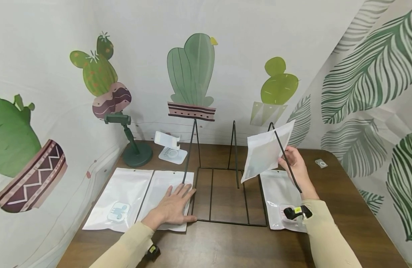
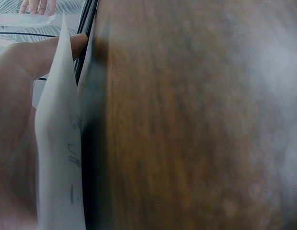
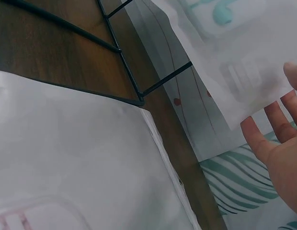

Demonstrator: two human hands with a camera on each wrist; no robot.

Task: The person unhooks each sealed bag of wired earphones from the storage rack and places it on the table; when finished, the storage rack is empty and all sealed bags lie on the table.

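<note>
My right hand point(image 1: 299, 169) pinches a white pouch point(image 1: 262, 154) by its right edge, above the table and tilted. In the right wrist view, a teal earphone print shows on this pouch point(image 3: 220, 52). The front leg of the black wire rack's point(image 1: 232, 223) right divider crosses before the pouch and hand. Fingers spread, my left hand point(image 1: 174, 204) rests on a flat white pouch point(image 1: 164, 178), its thumb touching the rack's front left corner. Another pouch point(image 1: 130, 186) with an earphone print lies further left. To the rack's right, one more pouch point(image 1: 274, 186) lies under my right forearm.
A dark green phone stand point(image 1: 135, 150) and a small white stand point(image 1: 172, 154) stand at the back left. A small silver clip-like device point(image 1: 321, 163) lies at the right. Behind the brown table point(image 1: 226, 245) hangs a cactus-and-leaf backdrop point(image 1: 239, 48).
</note>
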